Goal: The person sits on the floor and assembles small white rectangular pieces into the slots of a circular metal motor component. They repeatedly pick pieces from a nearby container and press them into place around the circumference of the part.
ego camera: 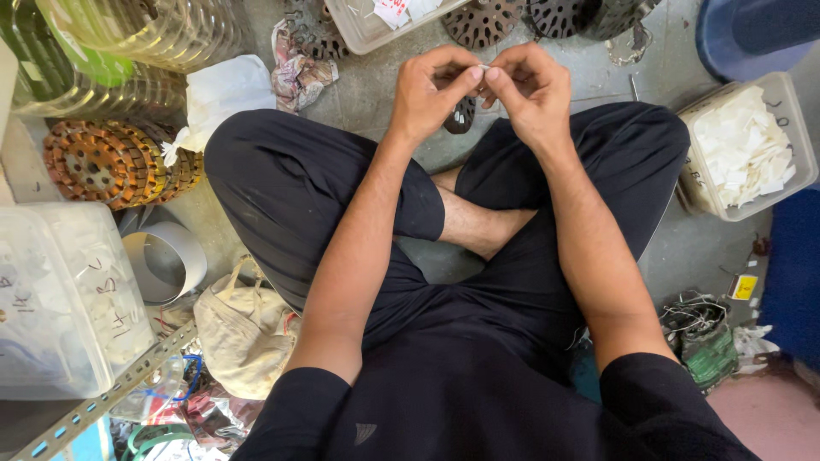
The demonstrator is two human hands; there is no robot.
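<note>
both grips pinched on a small white slip (484,68), left hand (427,92), right hand (534,92), bare floor (376,85) beneath

White scrap (484,67) pinched between fingers (465,78) of both hands, too small to identify. Dark slotted disc (461,115) mostly hidden behind left hand (427,94). Top tray (367,26) and blue tub (752,34) cut by frame edge (contents unclear). Left bin (60,299) contents blurred.
</note>
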